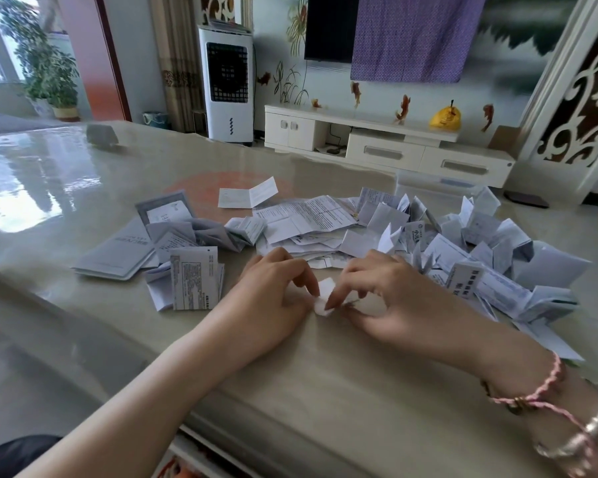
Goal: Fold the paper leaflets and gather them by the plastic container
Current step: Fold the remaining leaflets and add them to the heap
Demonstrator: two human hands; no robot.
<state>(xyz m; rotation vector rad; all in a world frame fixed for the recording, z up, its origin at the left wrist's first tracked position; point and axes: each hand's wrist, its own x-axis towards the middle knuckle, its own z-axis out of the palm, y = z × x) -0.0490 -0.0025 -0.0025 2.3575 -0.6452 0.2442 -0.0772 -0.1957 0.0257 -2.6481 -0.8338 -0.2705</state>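
Observation:
A small white leaflet (325,296) lies folded between my two hands on the glossy beige table (325,374). My left hand (273,298) pinches its left edge with curled fingers. My right hand (387,294) pinches its right side with thumb and fingertips. Behind my hands lies a heap of unfolded leaflets (308,219). To the right spreads a big pile of folded leaflets (480,250). A clear plastic container (435,182) stands behind that pile, near the table's far edge.
To the left lie several flat leaflets and booklets (118,251), with a printed sheet (194,282) in front. One half-open leaflet (247,194) lies alone farther back. A small grey object (101,135) sits at the far left of the table.

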